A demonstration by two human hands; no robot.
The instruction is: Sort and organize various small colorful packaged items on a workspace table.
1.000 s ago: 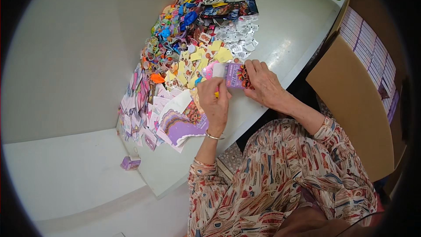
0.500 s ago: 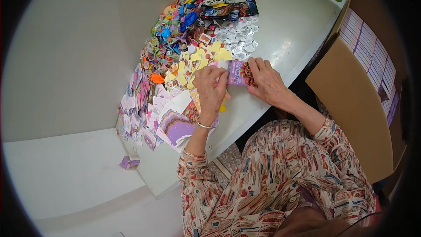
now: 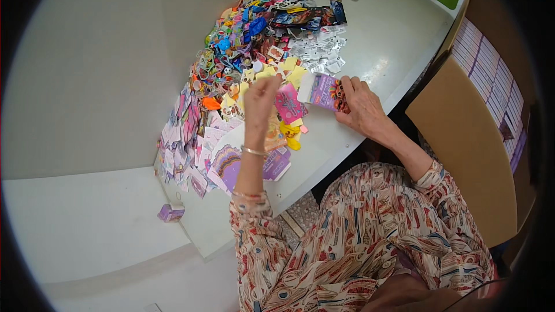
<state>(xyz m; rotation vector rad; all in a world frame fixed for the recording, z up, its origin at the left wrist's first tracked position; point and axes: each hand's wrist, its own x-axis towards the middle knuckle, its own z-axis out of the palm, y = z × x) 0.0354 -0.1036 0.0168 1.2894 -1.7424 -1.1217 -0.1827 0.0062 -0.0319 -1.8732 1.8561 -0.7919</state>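
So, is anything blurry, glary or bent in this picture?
In the head view, pale glare sits on the white tabletop, whose long edge bows; the left hand looks slightly blurred, the right hand crisper; that same head view goes black at its corners.

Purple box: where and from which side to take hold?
Probably the right end of the purple box, from the right, pinched across its upper and lower edges, much as the right grip has it. The straight-edged body offers firm opposing edges there; a white flap sticks out at the left end and would likely bend.
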